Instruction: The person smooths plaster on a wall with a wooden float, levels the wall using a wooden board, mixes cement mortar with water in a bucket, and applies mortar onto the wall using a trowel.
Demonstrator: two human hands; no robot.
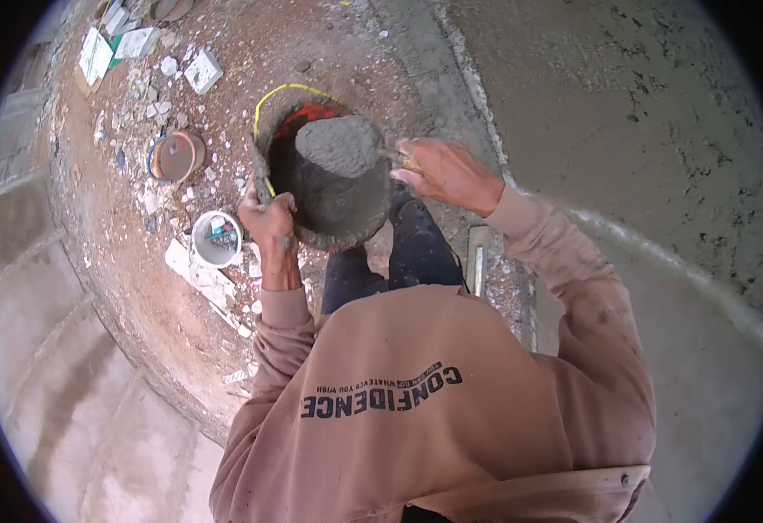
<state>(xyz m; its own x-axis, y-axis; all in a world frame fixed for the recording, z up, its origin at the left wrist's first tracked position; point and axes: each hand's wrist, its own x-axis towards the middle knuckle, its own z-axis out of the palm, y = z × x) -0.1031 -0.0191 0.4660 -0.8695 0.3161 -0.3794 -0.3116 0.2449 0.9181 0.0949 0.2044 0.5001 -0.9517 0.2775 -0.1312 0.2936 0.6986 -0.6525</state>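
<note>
A mortar-caked bucket [344,241] with a yellow handle [292,86] is in front of my legs, with wet grey mortar inside. My left hand [270,218] is closed on its near left rim, by the lower end of the yellow handle. At the bucket's right side, my right hand [453,174] grips the short handle of a trowel [406,161]. A thick heap of mortar [338,146] sits on the trowel over the bucket's mouth, hiding the blade. Red-orange shows on the bucket's far inner wall.
Left of the bucket stand a small orange-rimmed bucket [196,155] of murky liquid and a white pail [198,254] with small items inside. Rubble and broken white pieces [203,71] litter the dirt. A grey, mortar-smeared surface [608,105] spans the right side.
</note>
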